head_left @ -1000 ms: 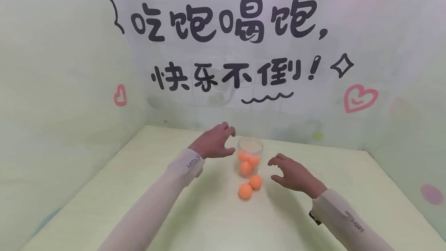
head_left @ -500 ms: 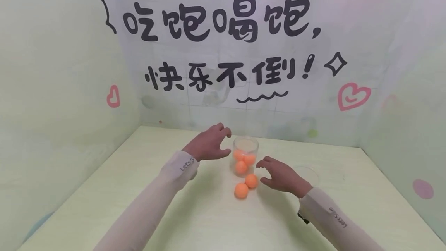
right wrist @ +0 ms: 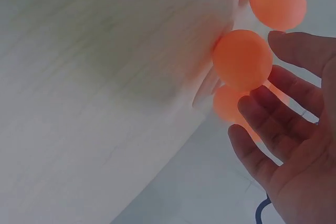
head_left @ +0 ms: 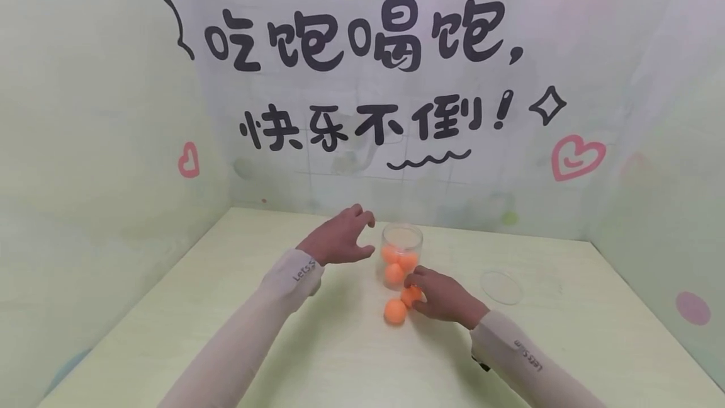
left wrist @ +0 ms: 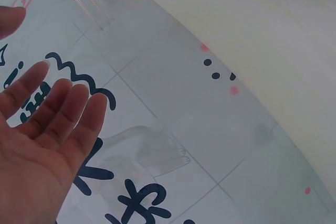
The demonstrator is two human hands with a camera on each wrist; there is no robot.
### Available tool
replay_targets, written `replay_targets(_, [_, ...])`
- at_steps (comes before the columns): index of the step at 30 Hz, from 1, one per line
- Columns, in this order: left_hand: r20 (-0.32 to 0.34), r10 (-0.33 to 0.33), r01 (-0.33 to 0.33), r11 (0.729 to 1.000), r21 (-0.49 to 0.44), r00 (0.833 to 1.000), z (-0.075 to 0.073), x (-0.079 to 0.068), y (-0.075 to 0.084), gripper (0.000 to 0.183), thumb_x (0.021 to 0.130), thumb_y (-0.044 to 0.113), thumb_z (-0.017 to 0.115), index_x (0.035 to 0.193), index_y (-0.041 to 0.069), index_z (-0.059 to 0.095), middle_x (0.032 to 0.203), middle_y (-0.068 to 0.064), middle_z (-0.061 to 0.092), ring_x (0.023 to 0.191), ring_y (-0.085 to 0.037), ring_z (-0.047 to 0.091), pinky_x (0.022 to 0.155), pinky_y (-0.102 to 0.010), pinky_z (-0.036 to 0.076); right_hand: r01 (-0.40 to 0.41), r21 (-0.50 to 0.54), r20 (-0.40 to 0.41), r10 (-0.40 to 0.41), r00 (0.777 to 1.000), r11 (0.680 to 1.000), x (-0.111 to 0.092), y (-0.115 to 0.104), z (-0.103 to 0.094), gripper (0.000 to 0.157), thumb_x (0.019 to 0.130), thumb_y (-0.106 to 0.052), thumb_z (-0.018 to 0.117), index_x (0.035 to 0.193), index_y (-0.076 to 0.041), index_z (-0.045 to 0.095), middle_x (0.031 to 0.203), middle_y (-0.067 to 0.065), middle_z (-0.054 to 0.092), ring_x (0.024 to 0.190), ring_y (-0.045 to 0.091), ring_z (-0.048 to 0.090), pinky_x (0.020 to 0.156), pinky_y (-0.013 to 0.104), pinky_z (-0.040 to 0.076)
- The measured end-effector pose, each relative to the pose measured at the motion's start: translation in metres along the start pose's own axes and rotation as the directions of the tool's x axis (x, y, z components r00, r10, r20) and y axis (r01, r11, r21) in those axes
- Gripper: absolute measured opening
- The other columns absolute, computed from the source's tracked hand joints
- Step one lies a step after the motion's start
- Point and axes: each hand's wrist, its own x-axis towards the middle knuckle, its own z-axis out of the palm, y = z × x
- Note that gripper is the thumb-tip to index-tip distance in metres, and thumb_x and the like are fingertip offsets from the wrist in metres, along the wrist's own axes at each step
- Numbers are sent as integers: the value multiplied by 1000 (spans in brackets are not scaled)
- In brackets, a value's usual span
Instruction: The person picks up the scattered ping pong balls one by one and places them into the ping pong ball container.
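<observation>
A clear cylindrical jar, uncapped at the top, stands toward the back of the table with several orange balls inside. Two more orange balls lie in front of it. My right hand is at the farther loose ball; its thumb and fingertips are right by the ball, not closed round it. The nearer loose ball sits just to the left. My left hand hovers beside the jar's left side, fingers spread and loosely bent, holding nothing.
A thin clear round disc, perhaps a lid, lies on the pale table right of the jar. A printed backdrop with large writing rises behind the table, and side panels flank it.
My right hand has moved left from beside the jar to the farther loose ball, uncovering the clear disc. My left hand has stayed close to the jar, and the balls appear unmoved.
</observation>
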Motion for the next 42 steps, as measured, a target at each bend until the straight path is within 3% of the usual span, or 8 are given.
replay_targets(4, [-2, -3, 3, 1000, -18, 1000, 1, -1, -1, 39, 83, 26, 65, 117, 9, 56, 108, -6, 53, 87, -17, 53, 78, -32, 48, -14, 7, 20, 14, 1000, 1000, 0, 0, 4, 38, 79, -7, 69, 116, -10, 58, 96, 2, 59, 83, 15, 54, 67, 27, 47])
replay_targets(8, [-11, -16, 16, 1000, -22, 1000, 0, -1, -3, 39, 83, 26, 66, 117, 10, 56, 107, -6, 53, 87, -17, 52, 77, -32, 48, -61, -11, 50, 61, 997, 998, -1, -3, 4, 20, 79, -9, 69, 97, -11, 60, 86, -2, 55, 76, 13, 50, 63, 25, 44])
replay_targets(12, [-4, -22, 22, 999, -27, 1000, 0, -1, -3, 39, 83, 25, 66, 117, 10, 56, 108, -6, 53, 87, -17, 52, 78, -32, 49, -109, -16, 94, 110, 989, 994, -3, -6, 3, 14, 77, -10, 69, 88, -13, 60, 84, -4, 52, 70, 11, 46, 60, 24, 41])
replay_targets(17, [5, -25, 25, 999, -29, 1000, 1, -2, -4, 39, 83, 25, 66, 117, 9, 56, 109, -6, 53, 87, -17, 53, 79, -32, 49, -133, -23, 136, 134, 982, 991, -6, -8, 3, 18, 78, -9, 69, 93, -10, 62, 85, -2, 53, 69, 11, 47, 61, 25, 42])
replay_targets(27, [4, -24, 24, 999, -30, 1000, 1, -4, -6, 40, 83, 26, 65, 118, 9, 56, 110, -6, 53, 89, -18, 53, 80, -33, 49, -121, -56, 113, 127, 985, 991, -9, -6, -13, 24, 77, -7, 67, 101, -8, 63, 88, -4, 53, 70, 9, 48, 63, 25, 44])
replay_targets(32, [8, -27, 27, 999, -33, 1000, 3, -5, -7, 40, 83, 25, 66, 118, 9, 56, 111, -6, 53, 89, -17, 53, 80, -32, 49, -113, -54, 103, 119, 988, 992, -8, -6, -29, 25, 78, -7, 68, 102, -7, 64, 89, -2, 55, 72, 9, 50, 65, 26, 45])
replay_targets(42, [8, -9, 9, 999, -41, 1000, 4, -5, -10, 39, 82, 25, 66, 116, 9, 55, 110, -6, 53, 88, -17, 52, 79, -32, 48, -181, -94, 87, 190, 978, 979, 2, -5, -67, 25, 80, -12, 70, 104, -8, 64, 94, 1, 59, 75, 12, 53, 70, 31, 48])
